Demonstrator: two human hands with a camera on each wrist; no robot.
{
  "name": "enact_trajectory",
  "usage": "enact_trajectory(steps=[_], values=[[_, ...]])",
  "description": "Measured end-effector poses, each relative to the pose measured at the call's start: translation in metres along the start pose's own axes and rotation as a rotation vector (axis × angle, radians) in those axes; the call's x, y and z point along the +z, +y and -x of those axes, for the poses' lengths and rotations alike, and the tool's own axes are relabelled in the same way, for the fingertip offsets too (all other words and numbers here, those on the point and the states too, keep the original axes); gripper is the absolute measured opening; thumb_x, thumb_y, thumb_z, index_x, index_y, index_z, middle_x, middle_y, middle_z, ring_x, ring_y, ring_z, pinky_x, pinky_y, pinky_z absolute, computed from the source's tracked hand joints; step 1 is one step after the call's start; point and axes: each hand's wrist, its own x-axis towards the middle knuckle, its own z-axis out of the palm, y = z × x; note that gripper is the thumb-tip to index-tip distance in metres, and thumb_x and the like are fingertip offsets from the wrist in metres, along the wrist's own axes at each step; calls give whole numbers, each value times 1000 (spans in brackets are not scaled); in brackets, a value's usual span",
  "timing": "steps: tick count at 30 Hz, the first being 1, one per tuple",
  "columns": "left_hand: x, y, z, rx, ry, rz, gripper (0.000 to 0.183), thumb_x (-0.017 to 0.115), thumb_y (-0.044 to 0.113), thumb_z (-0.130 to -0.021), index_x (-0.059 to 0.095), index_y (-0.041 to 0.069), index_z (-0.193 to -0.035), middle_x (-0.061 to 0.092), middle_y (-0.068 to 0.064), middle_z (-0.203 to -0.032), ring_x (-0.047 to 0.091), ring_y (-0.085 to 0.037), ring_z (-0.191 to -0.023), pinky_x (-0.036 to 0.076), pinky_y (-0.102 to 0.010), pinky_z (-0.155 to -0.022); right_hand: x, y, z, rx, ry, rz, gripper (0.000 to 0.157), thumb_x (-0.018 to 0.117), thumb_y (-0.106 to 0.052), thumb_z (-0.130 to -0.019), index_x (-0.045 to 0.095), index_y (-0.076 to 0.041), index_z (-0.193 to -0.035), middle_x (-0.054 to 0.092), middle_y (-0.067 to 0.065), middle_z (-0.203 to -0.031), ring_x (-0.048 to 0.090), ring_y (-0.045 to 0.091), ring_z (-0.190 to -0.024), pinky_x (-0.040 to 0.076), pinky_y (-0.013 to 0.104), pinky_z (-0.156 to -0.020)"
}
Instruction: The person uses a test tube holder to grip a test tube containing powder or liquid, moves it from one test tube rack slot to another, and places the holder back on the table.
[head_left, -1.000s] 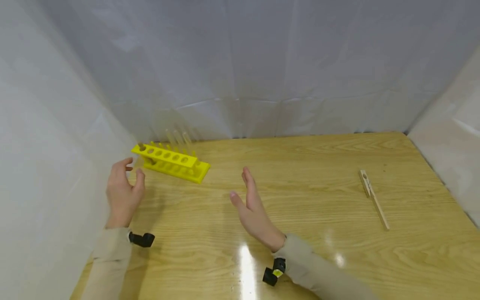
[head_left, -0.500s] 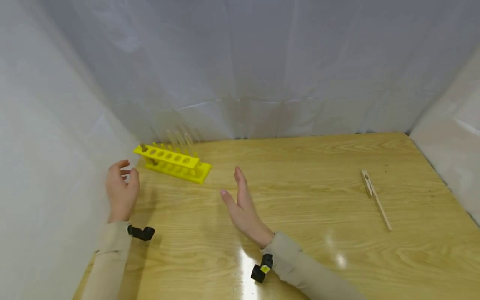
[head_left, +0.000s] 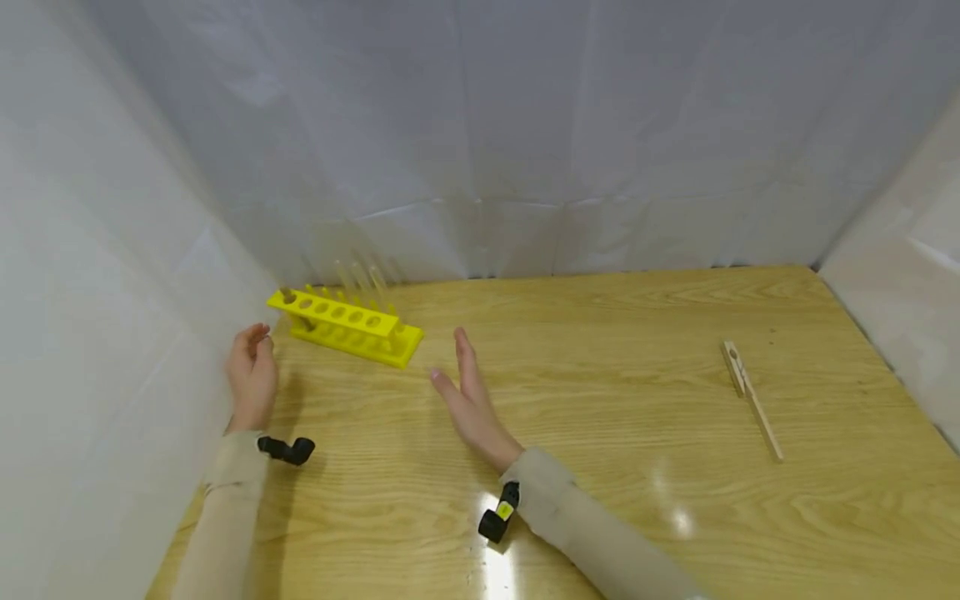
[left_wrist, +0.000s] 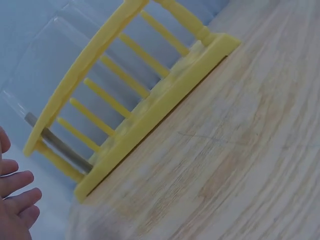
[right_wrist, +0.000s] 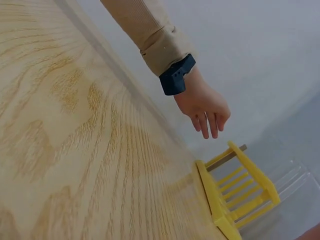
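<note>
A yellow test tube rack (head_left: 337,321) stands at the back left of the table. In its leftmost hole a test tube with dark grey-brown contents (left_wrist: 67,150) stands upright. Several clear test tubes (head_left: 360,279) show behind the rack, apparently on its pegs. My left hand (head_left: 252,375) hovers just left of and in front of the rack, fingers loosely bent and holding nothing; the right wrist view also catches that left hand (right_wrist: 202,102) above the rack's end. To the rack's right, my right hand (head_left: 474,408) is held with straight fingers and the thumb apart, touching nothing.
A wooden test tube holder (head_left: 752,402) lies on the right side of the wooden table (head_left: 615,358). Pale sheeting (head_left: 525,125) hangs along the back and both sides, close beside the left hand.
My right hand has moved left and slightly forward, closer to the rack. The left hand has shifted slightly and turned, its thumb now nearer its fingers. The rack and wooden holder stay in place.
</note>
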Motion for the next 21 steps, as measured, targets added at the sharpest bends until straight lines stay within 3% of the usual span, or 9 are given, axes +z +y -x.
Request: enact_trajectory(steps=[4, 7, 16, 21], values=[[5, -6, -5, -103, -41, 112, 51, 28, 25, -108, 32, 0, -152, 34, -15, -156, 30, -24, -142, 22, -34, -117, 3, 7, -6, 33, -48, -17, 76, 44, -31, -103, -8, -23, -159, -11, -2, -165, -7, 17, -150, -2, 48, -118], [8, -12, -8, -142, -61, 156, 53, 23, 27, -108, 27, 3, -155, 29, -14, -159, 27, -24, -144, 19, -33, -118, 5, 17, -10, 55, -82, -38, 77, 43, -37, -103, -12, -28, -158, -16, -6, -164, -13, 18, -150, -5, 50, -117], [16, -34, -15, -144, -85, 188, 58, 18, 34, -108, 11, 8, -159, 18, -9, -163, 18, -20, -149, 12, -28, -119, 19, 44, -24, 113, -171, -132, 77, 43, -32, -103, -11, -22, -158, -15, -3, -163, -11, 17, -149, -3, 48, -118], [20, -44, -19, -94, -70, 182, 60, 17, 38, -108, 13, 6, -158, 20, -11, -163, 19, -20, -148, 11, -26, -118, 25, 55, -25, 168, -171, -175, 80, 46, -35, -101, -7, -19, -159, -11, 1, -164, 3, 26, -151, 5, 49, -119]])
